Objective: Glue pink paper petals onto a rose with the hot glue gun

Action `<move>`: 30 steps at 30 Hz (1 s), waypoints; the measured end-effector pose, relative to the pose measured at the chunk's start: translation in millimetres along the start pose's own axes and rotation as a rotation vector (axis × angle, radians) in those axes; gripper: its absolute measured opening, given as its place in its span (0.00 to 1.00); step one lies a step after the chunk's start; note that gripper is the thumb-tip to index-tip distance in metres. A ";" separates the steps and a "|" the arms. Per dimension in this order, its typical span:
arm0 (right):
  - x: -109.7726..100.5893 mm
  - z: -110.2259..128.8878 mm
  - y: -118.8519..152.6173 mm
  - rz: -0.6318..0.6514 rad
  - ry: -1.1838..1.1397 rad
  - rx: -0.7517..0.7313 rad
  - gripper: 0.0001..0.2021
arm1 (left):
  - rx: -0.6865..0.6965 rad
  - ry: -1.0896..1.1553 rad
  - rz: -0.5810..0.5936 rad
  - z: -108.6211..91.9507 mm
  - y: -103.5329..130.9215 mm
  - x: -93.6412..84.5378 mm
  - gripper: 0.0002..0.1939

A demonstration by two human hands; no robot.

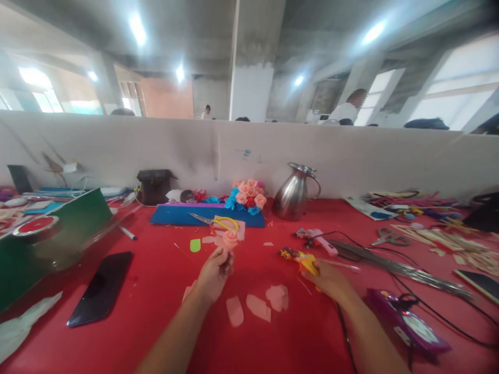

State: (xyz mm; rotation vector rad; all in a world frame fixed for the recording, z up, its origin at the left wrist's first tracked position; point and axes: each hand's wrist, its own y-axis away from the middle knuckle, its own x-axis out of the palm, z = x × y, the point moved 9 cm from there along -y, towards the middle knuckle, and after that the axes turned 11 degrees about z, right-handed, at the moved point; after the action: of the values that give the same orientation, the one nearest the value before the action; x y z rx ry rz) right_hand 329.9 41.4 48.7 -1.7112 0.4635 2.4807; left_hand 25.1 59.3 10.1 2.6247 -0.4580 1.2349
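Observation:
My left hand [215, 272] is closed around the base of a pink paper rose [231, 238], which it holds upright above the red table [268, 343]. To the right, my right hand [324, 278] is closed on the yellow glue gun [307, 262], whose front end points left. Several cut pink paper petals [258, 307] lie between my forearms. Yellow-handled scissors [226, 223] rest on pink paper behind the rose, and a green paper piece [195, 245] lies to their left.
A steel jug [292, 193] and a paper flower bunch [249, 195] stand at the back. A phone [102, 288] lies left. Grey scissors [391, 237], a purple device [409, 322] and black cables are at the right. People are beyond the white partition [175, 145].

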 end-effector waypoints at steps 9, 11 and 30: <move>6.9 1.7 9.7 -0.047 -0.822 -0.089 0.07 | -0.073 -0.037 -0.035 4.1 0.6 -1.9 0.14; 7.8 18.4 23.7 0.041 -1.075 -0.148 0.10 | -0.074 -0.025 -0.035 4.8 0.6 -1.2 0.14; 27.0 138.6 115.3 0.019 -0.682 -0.514 0.17 | -0.029 0.011 0.038 4.1 0.9 4.9 0.15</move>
State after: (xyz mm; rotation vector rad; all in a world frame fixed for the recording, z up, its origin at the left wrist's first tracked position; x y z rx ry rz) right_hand 167.3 -29.3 91.2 -0.8188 -0.2423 3.1373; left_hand 30.6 56.2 11.4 2.5954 -0.5227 1.2431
